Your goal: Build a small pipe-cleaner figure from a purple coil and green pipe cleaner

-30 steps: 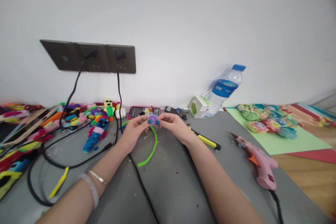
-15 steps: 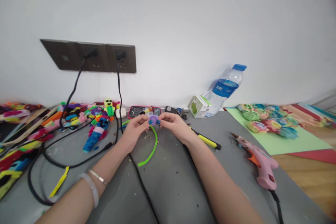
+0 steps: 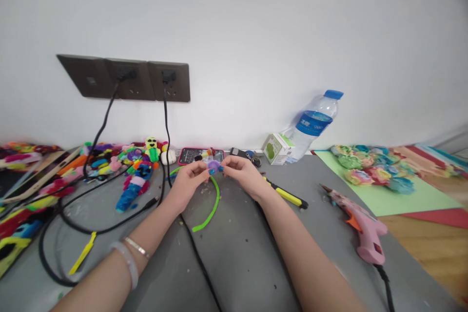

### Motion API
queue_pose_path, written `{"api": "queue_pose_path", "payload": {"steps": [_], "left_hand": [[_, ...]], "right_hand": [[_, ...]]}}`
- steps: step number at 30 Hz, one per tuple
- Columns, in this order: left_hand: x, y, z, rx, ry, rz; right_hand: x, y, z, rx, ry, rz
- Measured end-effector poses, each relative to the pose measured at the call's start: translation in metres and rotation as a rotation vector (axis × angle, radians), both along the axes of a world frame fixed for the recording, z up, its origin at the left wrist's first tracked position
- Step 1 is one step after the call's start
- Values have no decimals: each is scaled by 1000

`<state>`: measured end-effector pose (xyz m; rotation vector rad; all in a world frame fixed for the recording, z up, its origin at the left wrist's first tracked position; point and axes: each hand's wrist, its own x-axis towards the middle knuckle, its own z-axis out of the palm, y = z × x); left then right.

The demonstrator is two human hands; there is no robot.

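Observation:
A small coil of purple pipe cleaner is pinched between my two hands above the middle of the grey table. My left hand grips its left side with thumb and fingers. On the other side, the fingertips of my right hand close on it too. Beneath my hands a bright green pipe cleaner curves over the table. Just behind lies a phone in a pink case, with a small brown and white piece in front of it.
Pipe-cleaner figures and black cables crowd the left. Right of my hands lie a yellow utility knife and a pink glue gun. A water bottle leans on the wall beside a small box. Paper flowers are far right.
My left fingers have shifted slightly along the purple coil, and the coil has turned a little. Both arms stay in nearly the same place.

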<state>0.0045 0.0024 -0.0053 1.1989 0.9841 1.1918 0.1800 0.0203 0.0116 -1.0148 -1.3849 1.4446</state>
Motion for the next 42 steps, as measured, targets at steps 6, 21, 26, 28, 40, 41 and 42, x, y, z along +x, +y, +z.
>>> {"api": "queue_pose_path", "payload": {"steps": [6, 21, 26, 28, 40, 41, 42], "left_hand": [[-1, 0, -2, 1, 18, -18], [-2, 2, -4, -37, -25, -40], [-1, 1, -1, -33, -53, -57], [-1, 1, 0, -37, -63, -63], [-2, 1, -2, -53, -38, -48], [-2, 1, -2, -54, -36, -45], [-2, 1, -2, -56, -36, -42]], "right_hand": [[0, 0, -1, 8, 13, -8], [0, 0, 1, 36, 8, 8], [1, 0, 0, 43, -9, 12], [2, 0, 0, 43, -14, 13], [1, 1, 0, 50, -28, 5], [1, 1, -1, 51, -29, 3], [1, 1, -1, 53, -29, 2]]}}
